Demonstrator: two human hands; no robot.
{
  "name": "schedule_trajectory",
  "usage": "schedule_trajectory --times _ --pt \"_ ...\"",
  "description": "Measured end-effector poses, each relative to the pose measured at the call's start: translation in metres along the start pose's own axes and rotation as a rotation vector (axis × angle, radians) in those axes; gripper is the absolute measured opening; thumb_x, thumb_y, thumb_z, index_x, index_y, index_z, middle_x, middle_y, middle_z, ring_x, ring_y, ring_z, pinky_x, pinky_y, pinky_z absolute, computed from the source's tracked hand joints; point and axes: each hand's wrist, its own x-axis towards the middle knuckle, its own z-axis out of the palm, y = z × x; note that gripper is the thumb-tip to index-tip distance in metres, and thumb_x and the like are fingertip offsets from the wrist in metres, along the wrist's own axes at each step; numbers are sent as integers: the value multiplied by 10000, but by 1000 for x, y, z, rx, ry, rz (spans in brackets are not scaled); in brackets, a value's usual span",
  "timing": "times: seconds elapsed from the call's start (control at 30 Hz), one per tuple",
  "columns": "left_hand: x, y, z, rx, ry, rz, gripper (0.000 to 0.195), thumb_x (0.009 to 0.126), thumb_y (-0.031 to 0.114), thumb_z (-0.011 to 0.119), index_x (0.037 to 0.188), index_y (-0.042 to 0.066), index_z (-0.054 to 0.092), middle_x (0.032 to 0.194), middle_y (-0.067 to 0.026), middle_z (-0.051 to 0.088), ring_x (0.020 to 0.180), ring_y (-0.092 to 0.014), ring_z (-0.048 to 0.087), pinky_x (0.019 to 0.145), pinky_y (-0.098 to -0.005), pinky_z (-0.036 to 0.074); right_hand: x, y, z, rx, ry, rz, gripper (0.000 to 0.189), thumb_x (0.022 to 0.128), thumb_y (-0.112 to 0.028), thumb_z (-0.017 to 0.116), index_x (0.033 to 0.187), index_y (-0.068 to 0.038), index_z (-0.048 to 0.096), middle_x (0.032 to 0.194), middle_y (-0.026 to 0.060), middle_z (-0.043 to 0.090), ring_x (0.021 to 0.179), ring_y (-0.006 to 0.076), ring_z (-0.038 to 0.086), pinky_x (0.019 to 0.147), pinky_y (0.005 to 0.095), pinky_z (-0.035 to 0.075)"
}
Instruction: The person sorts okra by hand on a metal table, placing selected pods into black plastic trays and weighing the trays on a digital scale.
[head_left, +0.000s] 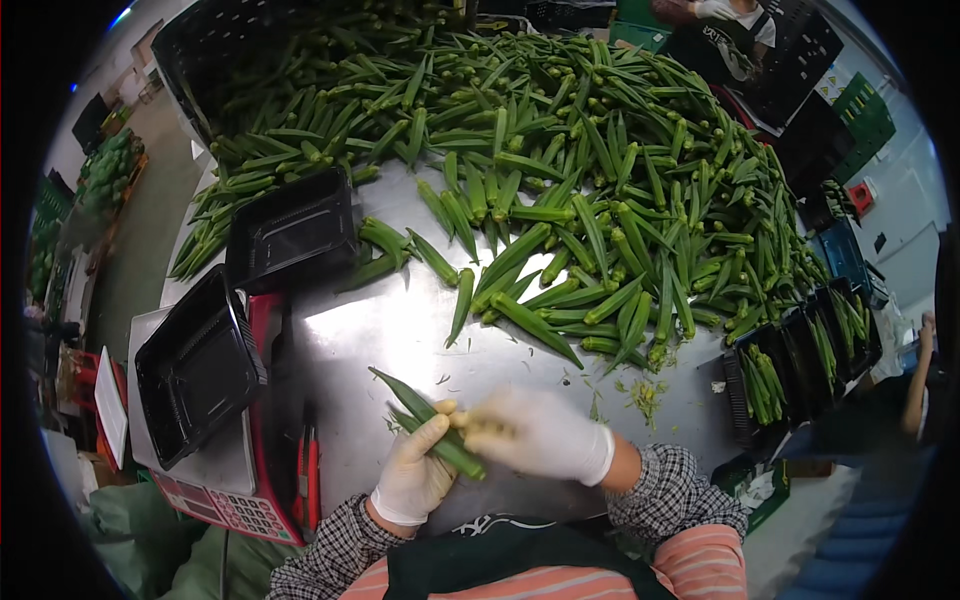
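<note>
My left hand (416, 469), in a white glove, grips okra pods (420, 411) over the steel table (360, 405). At least two pods show, pointing up and left, one crossing the other. My right hand (536, 435), also gloved, is blurred, with curled fingers close to the stem end of the upper pod. Whether it pinches that pod is unclear. Beyond both hands, a large heap of okra (525, 150) spreads over the table, with loose pods (536, 326) at its near edge. Green trimmings (645, 397) lie right of my hands.
A red scale (225, 502) at left carries a black plastic tray (199, 367); another black tray (292, 232) sits behind it. A red utility knife (307, 472) lies beside the scale. Trays with okra (765, 386) line the right edge. Another person (724, 45) stands across the table.
</note>
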Motion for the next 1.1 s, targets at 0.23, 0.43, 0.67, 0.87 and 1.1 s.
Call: schedule_trajectory --times 0.23,0.43,0.67,0.87,1.1 --pt "-2 8 21 67 116 35 324 855 94 526 1169 14 522 1102 -138 583 1073 -282 536 958 -457 430 19 58 -33 -754 332 343 248 777 -167 604 986 -36 581 849 155 583 714 333 614 628 401 513" --pt "7 5 34 103 149 24 410 887 164 586 1246 24 446 1098 -125 565 1046 -260 550 952 -456 445 11 18 3 -174 38 -87 301 777 -179 632 1044 -50 585 844 144 581 753 322 603 657 389 501" --pt "2 18 27 8 132 56 312 871 132 585 1157 67 483 1006 -67 581 1021 -239 565 975 -474 431 84 66 -72 -891 292 -58 260 760 -47 561 1013 -66 616 917 118 585 839 285 598 703 375 494" --pt "-2 26 44 66 91 193 307 878 181 568 1160 76 507 998 -71 611 1040 -252 560 1005 -520 390 117 91 -100 -1068 145 104 193 750 -73 580 939 -69 621 902 114 599 879 287 602 729 388 496" --pt "5 21 39 146 26 252 458 891 205 580 1299 65 426 1173 -115 547 1127 -254 519 1007 -482 398 62 -14 -38 -360 -132 -4 353 813 -317 587 1014 -28 562 840 213 620 751 379 625 686 455 507"
